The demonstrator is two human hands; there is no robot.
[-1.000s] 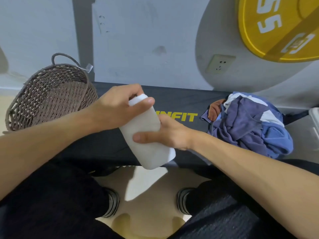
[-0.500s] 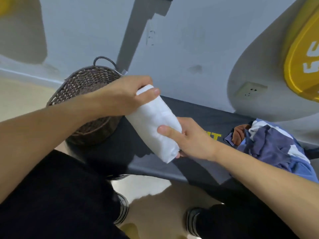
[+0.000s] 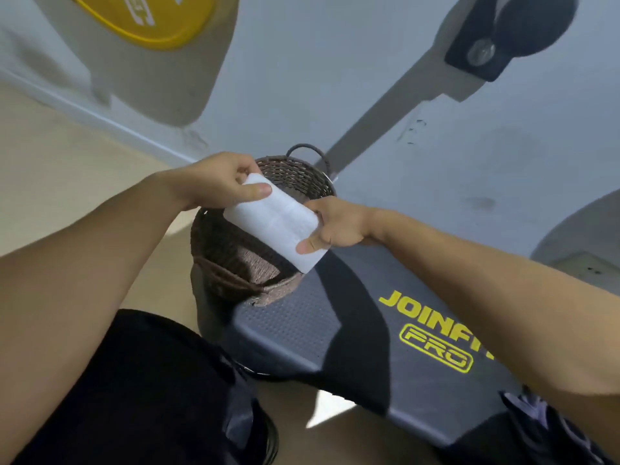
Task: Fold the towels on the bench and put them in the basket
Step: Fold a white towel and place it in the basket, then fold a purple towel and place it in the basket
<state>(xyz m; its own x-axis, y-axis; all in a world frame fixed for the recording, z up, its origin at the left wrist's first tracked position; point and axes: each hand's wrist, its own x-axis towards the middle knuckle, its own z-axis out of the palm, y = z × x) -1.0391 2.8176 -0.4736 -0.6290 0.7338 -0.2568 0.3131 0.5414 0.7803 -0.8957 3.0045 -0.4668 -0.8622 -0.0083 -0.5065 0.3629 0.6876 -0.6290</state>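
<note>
One folded white towel [image 3: 275,223], one wicker basket [image 3: 235,260], one bench [image 3: 385,330], two hands, one yellow weight plate [image 3: 147,18], perhaps more cloth [image 3: 536,421] at the bench's edge.

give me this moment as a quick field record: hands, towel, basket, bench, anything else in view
left hand: pinching the upper end of the towel
right hand: gripping the lower end of the towel
white towel: folded into a compact bundle, held in the air over the basket opening
basket: brown wicker, on the end of the bench, no towel visible inside
bench: dark, yellow lettering
other cloth: dark bluish fabric at the lower right edge, mostly cut off
</note>
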